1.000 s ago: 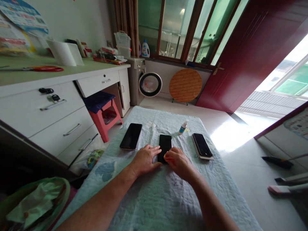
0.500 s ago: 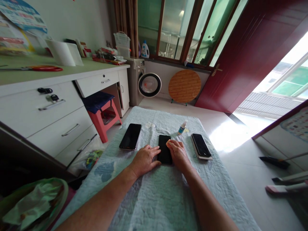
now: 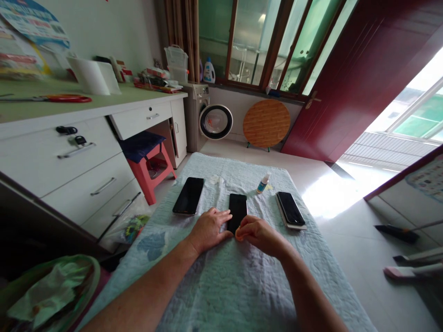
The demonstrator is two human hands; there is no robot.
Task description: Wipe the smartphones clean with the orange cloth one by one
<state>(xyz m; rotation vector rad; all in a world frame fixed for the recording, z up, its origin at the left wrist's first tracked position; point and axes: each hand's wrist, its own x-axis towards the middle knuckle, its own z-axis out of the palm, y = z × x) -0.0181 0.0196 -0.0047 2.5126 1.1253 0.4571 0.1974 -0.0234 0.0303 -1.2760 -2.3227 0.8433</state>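
The head camera faces forward and down over the nearby middle phone [image 3: 237, 207] (below centre), window [image 3: 252, 41] at top

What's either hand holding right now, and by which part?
The right hand pinches a small orange cloth-like piece; its gripped part is hidden. The left hand touches the left edge of the middle phone without visibly gripping it.

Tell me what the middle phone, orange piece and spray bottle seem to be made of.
Middle phone: probably a smooth glass front; its black face looks flat and even. Orange piece: matt, perhaps cloth or sponge; it shows small, pinched in the right hand. Spray bottle: likely smooth plastic, judging by its whitish top and blue label.
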